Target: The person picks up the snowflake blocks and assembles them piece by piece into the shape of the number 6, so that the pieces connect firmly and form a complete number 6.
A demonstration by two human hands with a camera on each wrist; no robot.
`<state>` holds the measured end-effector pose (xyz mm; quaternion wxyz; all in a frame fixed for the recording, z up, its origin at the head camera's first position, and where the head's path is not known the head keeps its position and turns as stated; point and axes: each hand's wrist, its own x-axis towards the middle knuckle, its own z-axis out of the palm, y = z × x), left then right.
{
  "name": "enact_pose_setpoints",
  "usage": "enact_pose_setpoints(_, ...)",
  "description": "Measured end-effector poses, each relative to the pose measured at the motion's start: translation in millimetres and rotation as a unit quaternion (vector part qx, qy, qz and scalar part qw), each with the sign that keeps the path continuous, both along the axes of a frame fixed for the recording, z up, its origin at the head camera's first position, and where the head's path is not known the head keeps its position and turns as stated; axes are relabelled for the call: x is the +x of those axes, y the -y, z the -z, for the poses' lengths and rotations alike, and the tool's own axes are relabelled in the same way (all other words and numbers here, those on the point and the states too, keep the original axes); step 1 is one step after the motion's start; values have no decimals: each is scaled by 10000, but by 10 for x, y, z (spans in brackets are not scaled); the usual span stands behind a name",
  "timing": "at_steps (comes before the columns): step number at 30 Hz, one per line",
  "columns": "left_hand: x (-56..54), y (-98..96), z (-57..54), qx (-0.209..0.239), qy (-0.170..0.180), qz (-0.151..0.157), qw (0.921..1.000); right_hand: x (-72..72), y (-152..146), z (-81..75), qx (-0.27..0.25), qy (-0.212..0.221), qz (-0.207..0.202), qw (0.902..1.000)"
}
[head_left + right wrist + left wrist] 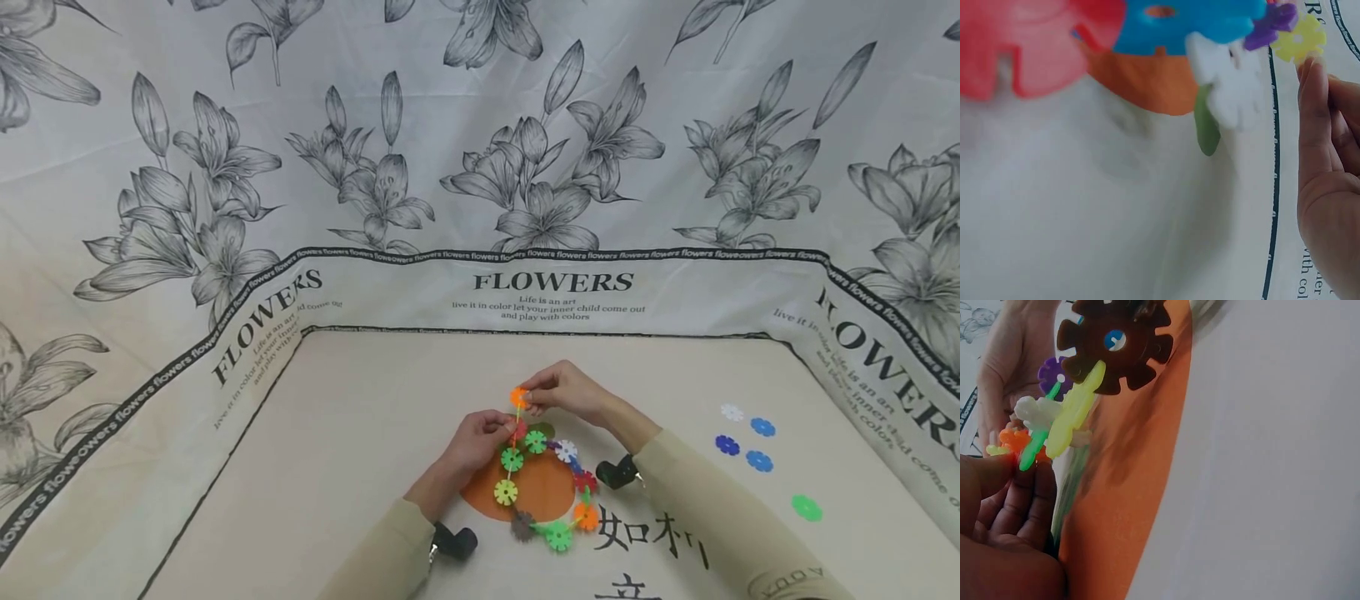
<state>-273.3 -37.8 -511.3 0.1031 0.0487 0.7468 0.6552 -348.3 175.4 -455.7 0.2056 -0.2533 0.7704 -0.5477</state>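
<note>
Notched plastic snowflake discs are joined edge to edge into a looped chain (pixel 558 536), in green, yellow, brown, orange, red and white. At its upper left, my left hand (pixel 477 439) pinches a reddish disc (pixel 519 430) between thumb and fingers. Just above, my right hand (pixel 567 392) holds the far end of the chain by an orange disc (pixel 518 397). A brown disc (pixel 1116 340) and a yellow disc (pixel 1072 422) stand out in the left wrist view. In the right wrist view, a yellow disc (pixel 1300 40) meets the right fingertips, and a white disc (pixel 1225 81) hangs nearer.
Loose discs lie at the right of the cloth: white (pixel 732 412), light blue (pixel 762 427), dark blue (pixel 727 445) and green (pixel 807 507) among them. An orange printed circle (pixel 543 487) lies beneath the chain. Flower-printed fabric (pixel 555 292) rises around the surface.
</note>
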Motion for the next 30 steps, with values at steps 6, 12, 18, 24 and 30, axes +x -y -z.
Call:
enact_pose_setpoints(6,6,-26,-19,-15,-79,-87,9999,27,-3,7,-149,44,98,9998)
enact_pose_setpoints(12,-3,-16,-17,-73,-34,-61,9999,61,2,28,-105,-182,50,9998)
enact_pose_setpoints(18,-1,20,-20,-56,-51,149,9999,64,-5,69,4,-190,22,9998)
enact_pose_setpoints(24,-13,29,-22,-291,43,146,9995,84,-16,48,200,-95,-185,9996)
enact_pose_setpoints(30,-48,3,-129,-483,65,-331,9983,90,-25,35,244,-191,-237,9992)
